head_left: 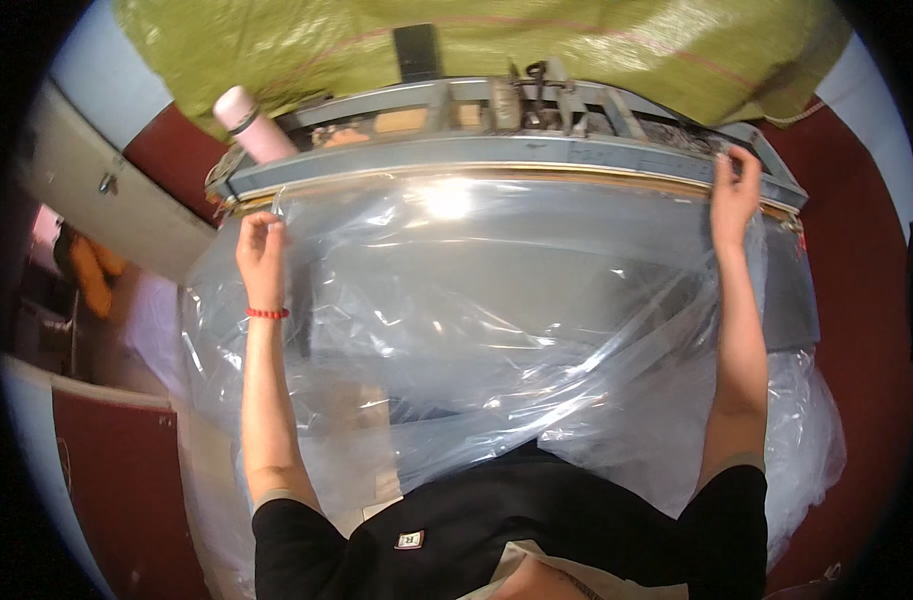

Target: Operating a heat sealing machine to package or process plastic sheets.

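Note:
A large sheet of clear plastic film (446,330) lies in shiny folds over a wide grey flat surface (566,270) and hangs down toward me on both sides. At its far left corner my left hand (262,262), with a red bead bracelet (267,314) on the wrist, pinches the film with curled fingers. My right hand (734,205) is closed at the far right corner, by the grey metal frame (476,152); its fingertips appear to grip the film's edge there, though the contact is partly hidden. Between the hands the film stretches along the frame.
A pink bottle (254,125) leans at the frame's left end. Tools with dark metal handles (538,85) and other small items lie in the frame's trough. Behind hangs a yellow-green woven tarp (616,45). At left are a pale door (101,180) and a dark red wall panel (126,490).

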The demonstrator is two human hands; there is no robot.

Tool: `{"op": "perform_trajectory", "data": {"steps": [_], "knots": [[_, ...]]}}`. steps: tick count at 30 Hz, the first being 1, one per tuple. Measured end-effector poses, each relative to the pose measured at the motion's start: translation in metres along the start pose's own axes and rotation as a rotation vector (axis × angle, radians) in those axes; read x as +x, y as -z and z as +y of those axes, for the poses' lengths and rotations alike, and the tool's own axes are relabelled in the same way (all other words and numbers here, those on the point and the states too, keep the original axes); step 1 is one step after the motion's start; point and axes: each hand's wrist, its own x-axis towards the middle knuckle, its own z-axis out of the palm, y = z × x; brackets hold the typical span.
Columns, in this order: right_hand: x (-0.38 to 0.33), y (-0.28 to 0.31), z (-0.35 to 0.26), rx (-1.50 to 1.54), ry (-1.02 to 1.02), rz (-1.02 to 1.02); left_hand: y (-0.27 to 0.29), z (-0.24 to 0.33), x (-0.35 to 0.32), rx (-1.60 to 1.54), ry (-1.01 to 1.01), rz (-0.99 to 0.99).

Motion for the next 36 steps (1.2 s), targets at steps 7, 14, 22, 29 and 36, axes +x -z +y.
{"op": "perform_trajectory", "data": {"steps": [7,14,22,29,36], "knots": [[-0.069,-0.069,-0.125,0.115,0.585,-0.750,0.049,0.008,-0.041,-0.338,0.089,0.362],[-0.073,-0.002,-0.021,0.282,-0.228,-0.715,0.113,-0.041,-0.079,1.144,-0.218,-0.207],[-0.059,0.168,0.179,-0.186,-0.193,-0.447,0.024,0.039,-0.142,0.942,-0.192,-0.671],[-0.061,0.175,0.204,-0.080,-0.270,-0.371,0.013,0.007,-0.087,0.869,-0.013,-0.299],[-0.058,0.180,0.194,0.087,-0.477,-0.289,0.009,-0.036,-0.037,1.055,0.281,0.004]]}}
